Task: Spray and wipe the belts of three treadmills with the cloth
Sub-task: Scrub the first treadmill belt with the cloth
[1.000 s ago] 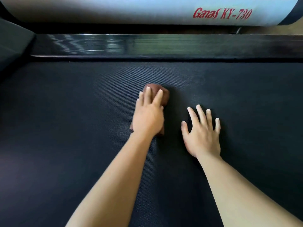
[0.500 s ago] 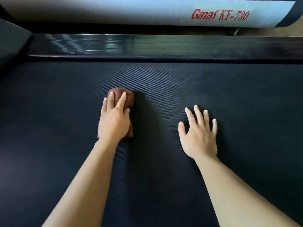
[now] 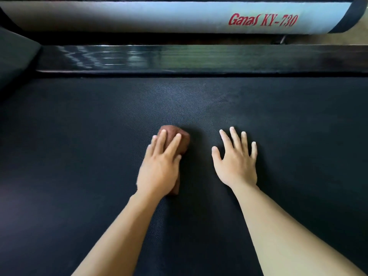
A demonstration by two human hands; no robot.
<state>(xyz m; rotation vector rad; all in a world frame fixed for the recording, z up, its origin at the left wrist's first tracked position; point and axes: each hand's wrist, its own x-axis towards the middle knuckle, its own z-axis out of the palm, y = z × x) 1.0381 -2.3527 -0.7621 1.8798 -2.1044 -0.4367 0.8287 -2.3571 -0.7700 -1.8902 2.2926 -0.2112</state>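
At the bottom edge of the frame: left forearm and right forearm, bare, angled up from the lower corners toward the centre. Just above, at the centre: left hand, palm down, fingers straight and close together. Lies flat on the cloth and presses it to the belt; pinches nothing. Slightly blurred along its outer edge. Cloth: reddish-brown, bunched, mostly hidden under the palm; shows beyond the fingertips and as a thin strip beside the wrist. Right of centre: right hand, near the cloth but apart from it, palm down, fingers and thumb spread wide. Rests bare on the belt and holds nothing. Belt: dark, finely ribbed; fills the middle of the frame from side to side. Farther up: glossy black rail; runs across the full width along the belt's far edge, streaked with reflections. At the top of the frame: pale grey cover, with red lettering reading "Ganas KY-730" at the upper right.
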